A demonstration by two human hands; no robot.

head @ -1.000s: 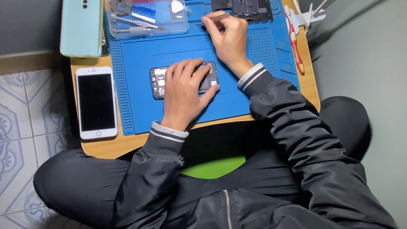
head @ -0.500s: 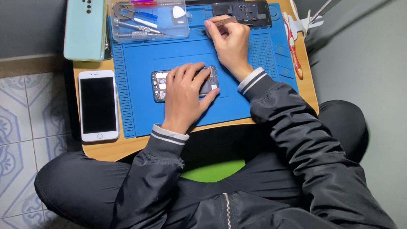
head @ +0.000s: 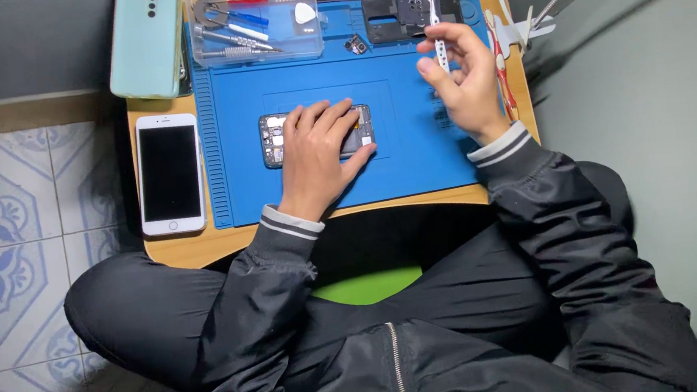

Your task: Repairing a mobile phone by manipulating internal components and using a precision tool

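Head view, only one we had: we saw the left hand [head: 314,152] laid flat over an opened phone [head: 275,139] with its insides exposed, fingers spread and pressing it down in the middle of the blue work mat [head: 413,156] on the wooden surface [head: 192,249]. The right hand [head: 465,74] was raised over the mat's right part, thumb and forefinger pinched on pale tweezers [head: 437,30] held roughly upright, tips pointing away toward the mat's far edge. We couldn't tell if anything sat in the tips, too small.

Step, as we judged it: mid-disassembly, phone steadied, tweezers between picks. Next move probably called for bringing the tips down to the open phone or to the small loose part [head: 356,45] near the black frame piece [head: 399,14], with the left hand keeping the phone from sliding.

Also there: clear tool box [head: 255,26] at the mat's far-left corner, a mint green phone [head: 146,41] left of it, a white phone [head: 169,172] face up beside the mat, a red-handled tool [head: 502,79] along the right edge.

Versus half a second earlier: the right hand had lifted off the black frame piece and drawn back toward the body; the left hand stayed put on the phone
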